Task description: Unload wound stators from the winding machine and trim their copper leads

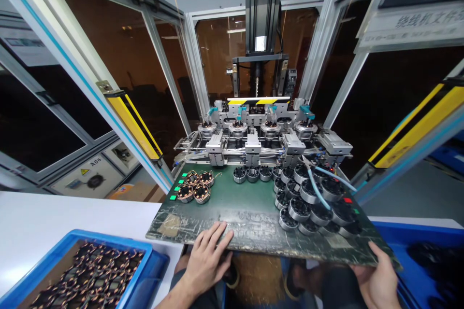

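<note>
My left hand (209, 257) lies on the front edge of a worn green work board (239, 217), its fingers stretched out and apart, with nothing held. My right hand (379, 277) is at the board's front right corner, thumb over the edge and the other fingers partly hidden beneath it. Nearest the right hand is a stacked group of grey and black motor stator cores (299, 209) without visible copper. Blue-handled cutting pliers (319, 188) lie on top of them. Several copper-wound stators (201, 193) sit together at the board's left.
Behind the board stands a winding machine (253, 142) with several stators in its stations and a black motor (263, 19) above. Yellow light-curtain bars (135, 123) flank it. A blue bin (145, 256) of wound stators is at left, another blue bin (389, 231) at right.
</note>
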`<action>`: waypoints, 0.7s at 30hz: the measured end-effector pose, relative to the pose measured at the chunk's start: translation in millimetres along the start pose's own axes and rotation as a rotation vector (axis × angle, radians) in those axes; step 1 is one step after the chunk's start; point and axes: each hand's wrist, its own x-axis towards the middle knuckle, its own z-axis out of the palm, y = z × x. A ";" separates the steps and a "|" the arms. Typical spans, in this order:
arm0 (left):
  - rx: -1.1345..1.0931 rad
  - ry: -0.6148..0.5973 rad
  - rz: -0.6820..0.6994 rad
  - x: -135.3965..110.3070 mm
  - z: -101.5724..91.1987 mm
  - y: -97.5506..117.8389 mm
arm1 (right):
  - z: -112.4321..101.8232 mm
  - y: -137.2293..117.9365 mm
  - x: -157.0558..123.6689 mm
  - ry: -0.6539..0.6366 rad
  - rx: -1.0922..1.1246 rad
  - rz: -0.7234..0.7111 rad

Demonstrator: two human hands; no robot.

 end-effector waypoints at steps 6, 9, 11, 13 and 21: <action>-0.010 0.000 -0.004 -0.2 0.5 0.1 | -3.9 2.9 2.9 0.005 -0.002 0.000; -0.006 0.000 -0.005 -0.3 0.6 0.2 | -2.2 1.3 1.0 0.009 0.001 0.000; 0.000 -0.007 -0.002 -0.3 0.4 0.2 | -0.4 -0.1 -0.9 0.008 0.006 0.001; 0.004 -0.009 -0.001 -0.1 0.2 0.3 | 0.5 -0.7 -1.9 0.002 0.009 -0.001; -0.017 -0.003 -0.007 -0.7 1.4 0.3 | -2.9 2.4 3.8 0.019 0.019 0.002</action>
